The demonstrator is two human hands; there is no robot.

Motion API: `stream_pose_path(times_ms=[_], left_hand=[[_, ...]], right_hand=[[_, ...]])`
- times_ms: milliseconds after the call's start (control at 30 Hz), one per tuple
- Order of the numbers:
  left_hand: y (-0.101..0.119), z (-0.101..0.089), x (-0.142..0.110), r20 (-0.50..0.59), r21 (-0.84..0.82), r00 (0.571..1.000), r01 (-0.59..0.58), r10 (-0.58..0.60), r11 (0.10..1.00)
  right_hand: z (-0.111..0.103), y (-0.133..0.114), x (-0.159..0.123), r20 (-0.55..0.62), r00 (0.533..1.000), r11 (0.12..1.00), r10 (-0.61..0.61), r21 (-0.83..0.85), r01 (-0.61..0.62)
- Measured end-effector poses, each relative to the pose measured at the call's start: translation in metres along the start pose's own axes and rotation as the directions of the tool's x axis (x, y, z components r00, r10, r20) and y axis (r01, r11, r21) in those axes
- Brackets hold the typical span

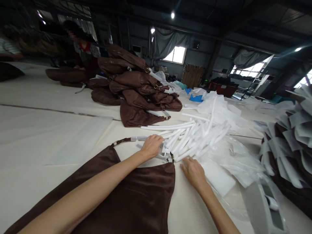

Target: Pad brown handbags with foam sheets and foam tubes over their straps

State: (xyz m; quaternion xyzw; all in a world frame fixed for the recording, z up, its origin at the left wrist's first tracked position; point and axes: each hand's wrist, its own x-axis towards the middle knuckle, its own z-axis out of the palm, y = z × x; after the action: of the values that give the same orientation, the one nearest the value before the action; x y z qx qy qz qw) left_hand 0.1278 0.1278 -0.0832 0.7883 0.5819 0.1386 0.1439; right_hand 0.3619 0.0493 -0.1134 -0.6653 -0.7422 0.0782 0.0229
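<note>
A dark brown leather bag (126,195) lies flat on the cream table in front of me, its handle (122,141) arching toward the far side. My left hand (151,145) rests on the handle's right end, fingers curled over it near a small white tag (166,148). My right hand (193,170) lies just right of the bag's top corner, fingers closed and reaching into a heap of white foam tubes (192,136). What the right fingers hold, if anything, is hidden.
A pile of finished brown bags (136,84) sits farther back. Clear plastic bags and white sheets (226,162) spread to the right, with grey-white wrapped items (290,146) at the right edge. Another person (83,48) works at the far left.
</note>
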Motion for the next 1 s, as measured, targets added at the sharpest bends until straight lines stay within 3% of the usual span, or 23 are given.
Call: stream_pose_path(times_ms=[100, 200, 400, 533, 633, 767, 867, 1000], left_hand=[[-0.008, 0.014, 0.017, 0.055, 0.061, 0.998, -0.046, 0.042, 0.997], [-0.021, 0.02, 0.017, 0.079, 0.093, 0.995, -0.067, 0.06, 0.993], [-0.033, 0.007, 0.0, 0.169, 0.052, 0.982, -0.092, 0.082, 0.994], [-0.024, 0.001, 0.007, 0.242, -0.022, 0.97, 0.016, -0.011, 1.0], [-0.013, 0.003, 0.02, 0.268, -0.085, 0.957, 0.142, -0.114, 0.986], [0.004, 0.015, 0.032, 0.239, -0.141, 0.949, 0.243, -0.206, 0.96], [0.012, 0.022, 0.032, 0.194, -0.223, 0.959, 0.248, -0.206, 0.943], [0.011, 0.016, 0.017, 0.135, -0.349, 0.983, 0.166, -0.126, 0.922]], right_hand=[[-0.003, -0.003, 0.022, 0.014, 1.0, 1.0, 0.028, 0.008, -0.028], [-0.007, -0.009, 0.049, 0.021, 0.997, 0.997, 0.069, 0.034, -0.07], [-0.019, -0.036, 0.125, 0.044, 0.995, 0.985, 0.091, 0.145, -0.096], [-0.033, -0.052, 0.154, 0.087, 0.989, 0.965, 0.116, 0.227, -0.133], [-0.038, -0.051, 0.14, 0.099, 0.987, 0.956, 0.13, 0.253, -0.151], [-0.035, -0.035, 0.093, 0.125, 0.988, 0.938, 0.086, 0.325, -0.123], [-0.027, -0.024, 0.063, 0.148, 0.988, 0.901, 0.053, 0.42, -0.111], [-0.016, -0.024, 0.05, 0.159, 0.987, 0.837, 0.02, 0.538, -0.103]])
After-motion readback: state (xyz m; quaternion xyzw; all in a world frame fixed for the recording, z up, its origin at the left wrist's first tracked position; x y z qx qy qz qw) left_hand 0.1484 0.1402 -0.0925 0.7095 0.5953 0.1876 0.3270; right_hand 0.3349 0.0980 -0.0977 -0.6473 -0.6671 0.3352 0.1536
